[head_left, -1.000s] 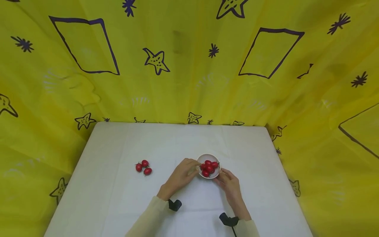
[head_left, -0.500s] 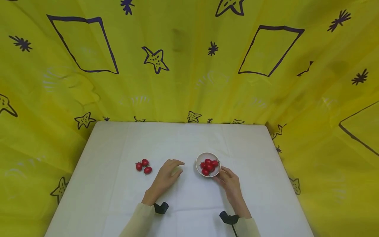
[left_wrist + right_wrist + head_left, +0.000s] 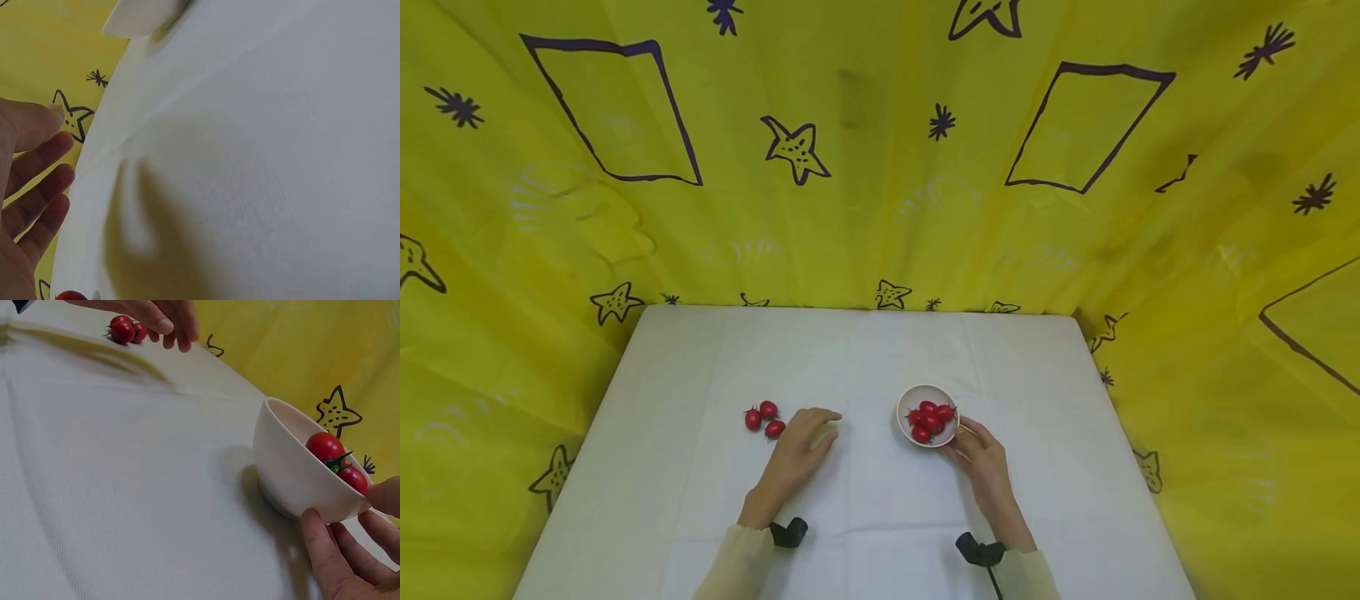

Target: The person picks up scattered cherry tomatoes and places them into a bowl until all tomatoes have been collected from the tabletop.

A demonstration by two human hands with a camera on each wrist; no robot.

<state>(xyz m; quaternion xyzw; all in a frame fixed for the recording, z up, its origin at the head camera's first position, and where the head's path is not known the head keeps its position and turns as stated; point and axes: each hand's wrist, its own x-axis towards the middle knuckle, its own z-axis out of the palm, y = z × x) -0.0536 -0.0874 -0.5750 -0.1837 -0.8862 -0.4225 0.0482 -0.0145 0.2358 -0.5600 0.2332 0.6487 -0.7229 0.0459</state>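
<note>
A small white bowl point(image 3: 284, 465) holding several red cherry tomatoes point(image 3: 931, 423) is right of the table's middle. My right hand point(image 3: 983, 462) grips its near right side, thumb at the rim and fingers against the outside below. Whether the bowl's base touches the cloth is hard to tell. My left hand point(image 3: 796, 450) hovers over the cloth between the bowl and three loose cherry tomatoes point(image 3: 753, 420). Its fingers are loosely bent, with nothing in them. In the left wrist view, one loose tomato point(image 3: 72, 295) barely shows at the bottom edge.
White cloth point(image 3: 850, 350) covers the table. Yellow curtains point(image 3: 865, 208) printed with dark stars and frames hang behind it and at both sides. Each wrist wears a black camera mount point(image 3: 979, 552).
My left hand has let go of the bowl's left side and moved left, close to the loose tomatoes. My right hand has kept its grip on the bowl.
</note>
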